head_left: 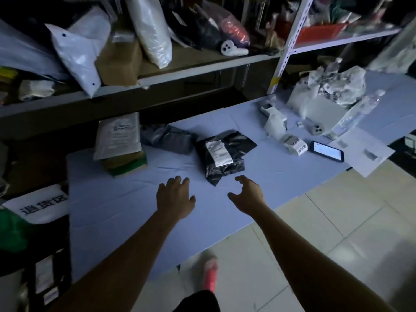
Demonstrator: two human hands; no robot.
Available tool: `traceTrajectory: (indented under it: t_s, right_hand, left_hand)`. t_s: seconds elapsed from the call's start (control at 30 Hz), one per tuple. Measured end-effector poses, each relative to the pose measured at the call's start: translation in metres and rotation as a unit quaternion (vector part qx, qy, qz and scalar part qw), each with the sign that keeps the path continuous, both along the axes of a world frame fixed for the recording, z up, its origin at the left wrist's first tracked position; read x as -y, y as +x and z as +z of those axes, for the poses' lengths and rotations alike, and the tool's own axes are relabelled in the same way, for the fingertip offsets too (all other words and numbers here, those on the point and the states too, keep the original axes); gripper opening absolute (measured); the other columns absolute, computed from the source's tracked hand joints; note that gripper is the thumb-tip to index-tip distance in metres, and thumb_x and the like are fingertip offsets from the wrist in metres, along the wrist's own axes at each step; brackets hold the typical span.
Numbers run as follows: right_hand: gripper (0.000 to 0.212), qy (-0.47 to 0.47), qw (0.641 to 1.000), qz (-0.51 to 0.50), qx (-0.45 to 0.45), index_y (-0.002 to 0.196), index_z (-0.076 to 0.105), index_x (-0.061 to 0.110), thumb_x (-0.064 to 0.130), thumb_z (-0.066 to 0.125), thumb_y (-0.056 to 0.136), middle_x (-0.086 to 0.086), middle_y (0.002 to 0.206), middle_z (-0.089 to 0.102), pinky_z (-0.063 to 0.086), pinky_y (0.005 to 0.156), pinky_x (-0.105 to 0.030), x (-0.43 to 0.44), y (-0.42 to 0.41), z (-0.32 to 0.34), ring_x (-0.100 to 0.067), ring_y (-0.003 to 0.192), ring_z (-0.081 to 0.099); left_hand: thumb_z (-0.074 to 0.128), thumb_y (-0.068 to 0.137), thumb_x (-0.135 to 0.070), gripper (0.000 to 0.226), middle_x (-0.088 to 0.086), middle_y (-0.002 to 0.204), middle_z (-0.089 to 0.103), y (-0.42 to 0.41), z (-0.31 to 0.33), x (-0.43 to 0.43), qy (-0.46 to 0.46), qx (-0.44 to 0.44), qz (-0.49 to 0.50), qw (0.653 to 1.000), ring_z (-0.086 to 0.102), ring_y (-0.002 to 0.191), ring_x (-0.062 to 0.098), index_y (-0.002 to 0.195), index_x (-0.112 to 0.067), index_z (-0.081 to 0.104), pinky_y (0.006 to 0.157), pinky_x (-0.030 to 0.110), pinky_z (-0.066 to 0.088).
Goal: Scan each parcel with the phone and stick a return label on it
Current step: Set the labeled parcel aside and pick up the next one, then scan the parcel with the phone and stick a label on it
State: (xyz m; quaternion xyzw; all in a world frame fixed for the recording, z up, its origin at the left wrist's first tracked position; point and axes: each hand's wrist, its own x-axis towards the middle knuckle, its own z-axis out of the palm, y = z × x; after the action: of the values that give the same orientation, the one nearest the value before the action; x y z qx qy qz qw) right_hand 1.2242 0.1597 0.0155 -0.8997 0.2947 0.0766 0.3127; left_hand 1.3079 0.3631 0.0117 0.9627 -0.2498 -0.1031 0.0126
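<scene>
Head view shows both the left hand [174,199] and right hand [246,195] empty with loose fingers near the black parcel [222,157], so I judge taking the phone [326,151] to scan comes next.

Blue-covered table [112,210] runs below a metal shelf [180,74]; white controller [233,48] on the shelf. Clear bottle [360,109] lies tilted near the table's right end. Pink shoe [210,274] on tiled floor [337,221].

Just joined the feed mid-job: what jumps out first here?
A black parcel bearing a white label lies in the middle of the blue table. To its right a phone lies face up with its screen lit, next to a roll of labels. Behind, the shelf is crammed with bags.
</scene>
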Motion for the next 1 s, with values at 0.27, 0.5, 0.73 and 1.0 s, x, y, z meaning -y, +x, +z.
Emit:
traceTrajectory:
  t_s: [0.27, 0.5, 0.73, 1.0]
  right_hand:
    - [0.058, 0.088, 0.996, -0.003, -0.002, 0.14, 0.05, 0.021, 0.03, 0.072, 0.088, -0.002, 0.129, 0.066, 0.05, 0.094, -0.034, 0.103, 0.098, -0.052, -0.025, 0.119, 0.061]
    - [0.047, 0.181, 0.981, 0.059, -0.037, 0.131, 0.059, 0.012, 0.034, 0.068, 0.091, -0.01, 0.12, 0.069, 0.054, 0.093, -0.046, 0.138, 0.171, -0.078, -0.032, 0.109, 0.064]
    - [0.03, 0.221, 0.963, 0.148, -0.048, 0.115, 0.071, 0.007, 0.027, 0.065, 0.094, -0.014, 0.106, 0.073, 0.057, 0.088, -0.048, 0.192, 0.178, -0.086, -0.032, 0.099, 0.068]
    - [0.022, 0.261, 0.952, 0.162, 0.017, 0.105, 0.074, 0.01, 0.027, 0.071, 0.091, 0.0, 0.094, 0.072, 0.054, 0.07, -0.017, 0.33, 0.096, -0.06, -0.015, 0.087, 0.07]
  left_hand:
    - [0.068, 0.09, -0.043, 0.057, 0.003, 0.135, 0.059, 0.079, -0.072, 0.127, -0.324, -0.24, 0.252, 0.88, 0.056, 0.123, 0.027, 0.14, -0.023, 0.05, 0.098, 0.037, 0.048]
    - [0.078, 0.087, -0.031, 0.031, -0.001, 0.097, 0.069, 0.11, -0.098, 0.179, -0.384, -0.233, 0.425, 0.786, 0.064, 0.087, 0.016, 0.112, -0.014, 0.072, 0.07, 0.025, 0.048]
    - [0.063, 0.099, -0.019, 0.021, 0.006, 0.084, 0.068, 0.084, -0.082, 0.225, -0.376, -0.152, 0.462, 0.789, 0.061, 0.075, 0.017, 0.09, -0.003, 0.071, 0.059, 0.014, 0.049]
    - [0.056, 0.103, -0.012, 0.013, 0.008, 0.095, 0.062, -0.004, -0.045, 0.361, -0.452, -0.11, 0.471, 0.749, 0.057, 0.082, 0.01, 0.103, -0.003, 0.064, 0.071, 0.014, 0.047]
